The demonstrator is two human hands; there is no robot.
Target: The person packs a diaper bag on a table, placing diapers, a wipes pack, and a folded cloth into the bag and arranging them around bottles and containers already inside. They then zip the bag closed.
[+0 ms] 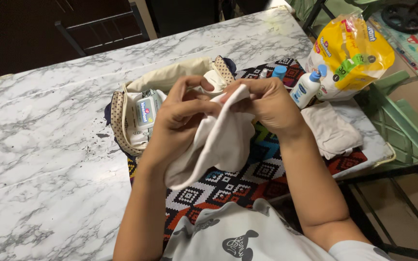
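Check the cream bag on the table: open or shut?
Open. The cream bag has its polka-dot-trimmed mouth gaping, and a wipes pack shows inside. Both hands, left hand and right hand, hold a white cloth in front.

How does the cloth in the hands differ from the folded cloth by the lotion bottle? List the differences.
1. The held cloth hangs loose and rumpled above the table; the folded cloth lies flat on the patterned mat.
2. Both hands, left hand and right hand, pinch the held cloth; nothing touches the folded cloth.
Both are plain and off-white.
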